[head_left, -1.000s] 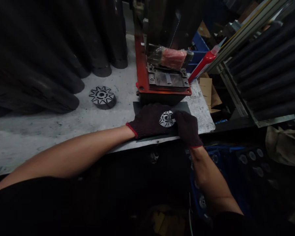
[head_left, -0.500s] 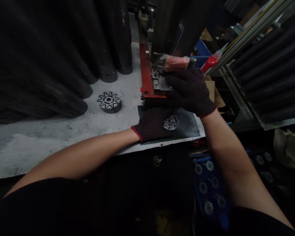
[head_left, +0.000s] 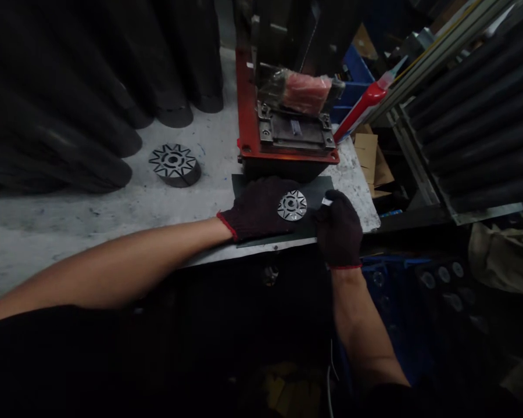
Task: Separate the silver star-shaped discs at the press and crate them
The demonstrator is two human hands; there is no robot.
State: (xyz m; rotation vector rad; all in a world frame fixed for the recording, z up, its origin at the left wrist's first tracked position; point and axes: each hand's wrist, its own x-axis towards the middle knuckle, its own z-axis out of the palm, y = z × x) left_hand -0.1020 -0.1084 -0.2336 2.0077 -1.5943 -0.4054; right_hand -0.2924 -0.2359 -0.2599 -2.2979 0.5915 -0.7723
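Note:
My left hand (head_left: pixel 261 212), in a dark glove with a red cuff, is closed on a round metal rotor (head_left: pixel 292 205) with a star-shaped pattern, over a dark mat (head_left: pixel 325 184). To its right, my gloved right hand (head_left: pixel 340 229) pinches a small pale piece (head_left: pixel 326 201) between thumb and fingers. Just behind both hands stands a red press base (head_left: pixel 287 155) with a metal plate (head_left: pixel 297 129) bolted on top. A bundle of pink material in clear wrap (head_left: pixel 307 92) lies at the back of that plate.
A thick round stack with the same star pattern (head_left: pixel 174 165) stands on the white bench (head_left: pixel 91 223) at left. Dark cylinders (head_left: pixel 174 110) line the back. A red bottle (head_left: pixel 362 110) leans right of the press, near blue bins (head_left: pixel 353 93).
My right hand has come off the press plate toward the front edge and now pinches the small pale piece. The rotor face in my left hand is turned more fully into view.

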